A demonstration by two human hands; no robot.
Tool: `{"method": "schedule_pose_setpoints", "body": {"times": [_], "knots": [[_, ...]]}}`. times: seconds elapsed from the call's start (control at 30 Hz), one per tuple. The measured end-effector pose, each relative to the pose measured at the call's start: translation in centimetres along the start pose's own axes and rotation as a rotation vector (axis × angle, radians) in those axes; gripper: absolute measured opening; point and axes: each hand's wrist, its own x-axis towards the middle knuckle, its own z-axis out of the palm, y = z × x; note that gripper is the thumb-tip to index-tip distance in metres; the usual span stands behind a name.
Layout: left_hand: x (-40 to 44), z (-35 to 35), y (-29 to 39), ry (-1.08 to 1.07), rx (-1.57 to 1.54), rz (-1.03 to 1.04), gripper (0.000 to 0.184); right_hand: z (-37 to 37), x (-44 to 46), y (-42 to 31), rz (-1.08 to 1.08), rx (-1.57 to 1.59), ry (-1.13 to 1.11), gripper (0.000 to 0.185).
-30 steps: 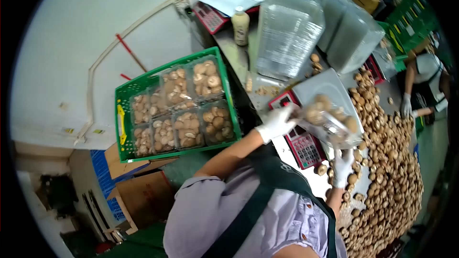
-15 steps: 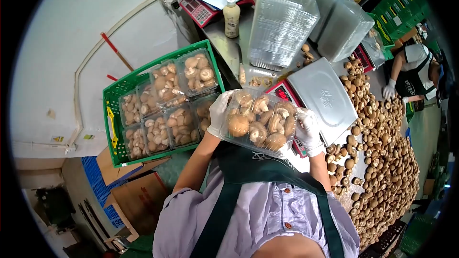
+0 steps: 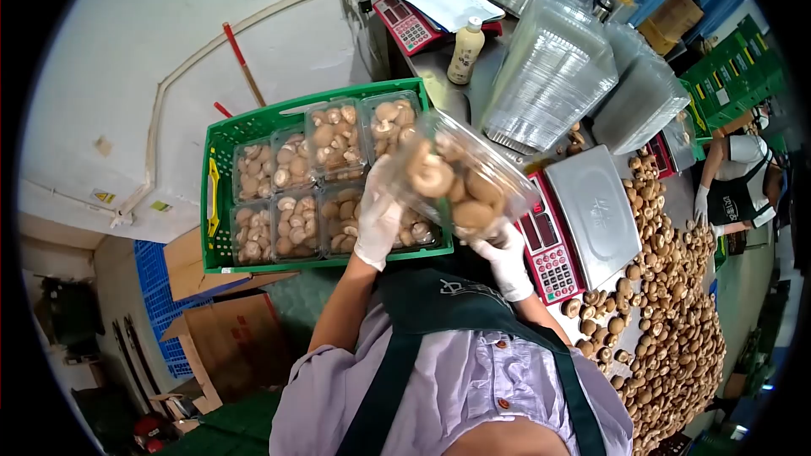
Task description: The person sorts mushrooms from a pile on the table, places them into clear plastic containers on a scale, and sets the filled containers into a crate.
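A clear plastic box of mushrooms (image 3: 460, 179), tilted and slightly blurred, is held between my two white-gloved hands. My left hand (image 3: 380, 218) grips its left side, over the right part of a green crate (image 3: 216, 139). My right hand (image 3: 504, 260) is closed on the lower right corner, left of the red scale (image 3: 551, 245). Inside the crate, several filled boxes (image 3: 335, 137) stand in two rows. The scale's metal plate (image 3: 594, 215) carries nothing.
Loose mushrooms (image 3: 676, 312) are heaped on the table at right. Stacks of clear trays (image 3: 553, 72), a bottle (image 3: 465, 51) and a second scale with papers (image 3: 407, 24) stand behind. A co-worker (image 3: 735, 181) is at far right. Cardboard boxes (image 3: 232, 346) lie lower left.
The mushroom box went from over the scale to in front of my chest, then left and tilted toward the crate. Both hands now hold it; my left hand was off it at first.
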Motion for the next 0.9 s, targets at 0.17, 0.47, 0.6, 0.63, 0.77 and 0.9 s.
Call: {"method": "schedule_pose_setpoints", "body": {"times": [0.17,0.47,0.6,0.63,0.77,0.9], "knots": [[-2.4,-1.4,-3.0,0.165,-0.091,-0.052,0.058,4.9,1.9,2.8,0.162,0.287,-0.141,0.013],[-0.6,-3.6,10.0,0.465,0.271,0.059,0.045,5.1,1.3,4.3,0.18,-0.284,-0.258,0.014],[3.1,-10.4,17.2,0.522,0.397,0.228,0.038,2.9,0.0,3.8,0.258,-0.231,-0.166,0.01],[3.9,-12.4,18.7,0.522,0.365,0.151,0.039,2.3,-0.4,4.2,0.269,-0.211,-0.155,0.011],[7.8,-24.2,21.2,0.652,0.535,-0.197,0.056,1.1,-1.6,4.1,0.375,-0.207,-0.107,0.014],[8.7,-25.0,19.9,0.89,0.851,-0.093,0.062,0.7,-1.9,3.6,0.394,-0.275,-0.093,0.015]]}}
